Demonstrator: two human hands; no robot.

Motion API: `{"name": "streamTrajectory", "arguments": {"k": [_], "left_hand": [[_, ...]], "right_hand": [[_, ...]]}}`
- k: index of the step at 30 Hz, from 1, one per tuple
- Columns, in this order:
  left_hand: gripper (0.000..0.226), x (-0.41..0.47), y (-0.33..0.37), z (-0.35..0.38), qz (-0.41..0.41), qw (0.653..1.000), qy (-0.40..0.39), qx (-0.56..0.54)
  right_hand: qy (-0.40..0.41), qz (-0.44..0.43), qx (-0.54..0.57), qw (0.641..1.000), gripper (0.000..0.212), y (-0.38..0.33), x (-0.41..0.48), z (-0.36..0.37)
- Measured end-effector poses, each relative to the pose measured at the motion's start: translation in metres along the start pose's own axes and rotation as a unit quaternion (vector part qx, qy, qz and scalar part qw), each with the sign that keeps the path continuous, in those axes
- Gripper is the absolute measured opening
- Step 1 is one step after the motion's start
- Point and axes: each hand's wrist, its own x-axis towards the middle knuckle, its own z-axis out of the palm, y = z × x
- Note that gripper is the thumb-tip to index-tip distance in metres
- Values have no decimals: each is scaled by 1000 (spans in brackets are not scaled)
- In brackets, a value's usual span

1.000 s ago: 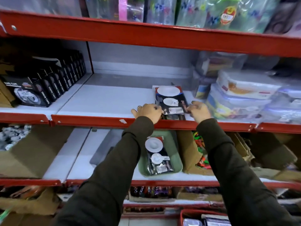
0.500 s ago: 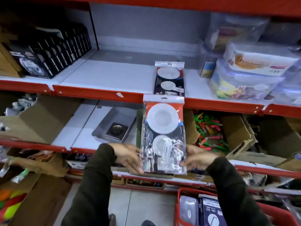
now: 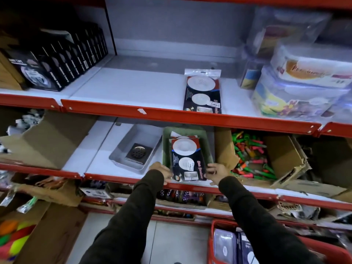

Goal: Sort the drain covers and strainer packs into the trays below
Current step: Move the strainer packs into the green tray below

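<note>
A strainer pack [image 3: 187, 159] with two white round strainers lies in the green tray [image 3: 208, 145] on the lower shelf, on top of another pack. My left hand [image 3: 161, 171] grips its near left corner and my right hand [image 3: 216, 171] its near right corner. Another strainer pack [image 3: 202, 92] lies flat on the upper shelf. Left of the green tray, a grey tray [image 3: 122, 155] holds one square dark drain cover [image 3: 138, 153].
Black boxes [image 3: 62, 61] fill the upper shelf's left, clear plastic containers [image 3: 304, 86] its right. Cardboard boxes [image 3: 285, 159] with colourful items flank the trays. A red basket [image 3: 215, 242] with packs sits at the bottom right.
Both hands took a strainer pack from the upper shelf, carried it down in front of me, and now hold it in the green tray on the lower shelf.
</note>
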Motion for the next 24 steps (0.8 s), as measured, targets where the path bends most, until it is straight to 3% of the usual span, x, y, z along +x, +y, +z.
{"name": "streamTrajectory", "arguments": {"k": [3,6,8,10,11,12,14,17,20,22,24], "left_hand": [[33,-1,5,-2,78,988,106,81],[34,-24,31,-11,252,952,166,46],[24,-42,61,-19,421,869,246,84],[21,-55,104,-25,533,758,343,155],[25,-60,127,-28,544,726,379,183],[31,-63,149,-28,529,720,396,212],[45,-60,189,-27,418,784,356,291],[54,-49,224,-24,201,887,199,366],[47,-45,238,-31,177,934,124,285],[35,-43,243,-38,209,965,73,140],[15,-46,246,-48,224,974,30,-2]], "right_hand": [[113,-128,-183,968,41,-16,-14,-9],[247,-292,-135,914,24,-49,-42,-20],[357,-400,-120,836,17,-82,-54,-30],[441,-427,-151,775,19,-120,-60,-43],[455,-407,-172,773,25,-138,-58,-50],[449,-374,-195,788,32,-154,-54,-57],[395,-290,-232,840,45,-178,-43,-68],[300,-165,-252,905,42,-201,-31,-69],[249,-141,-170,943,41,-219,-25,-69],[205,-131,-25,970,47,-223,-21,-78],[133,-130,112,976,38,-223,-28,-87]]}}
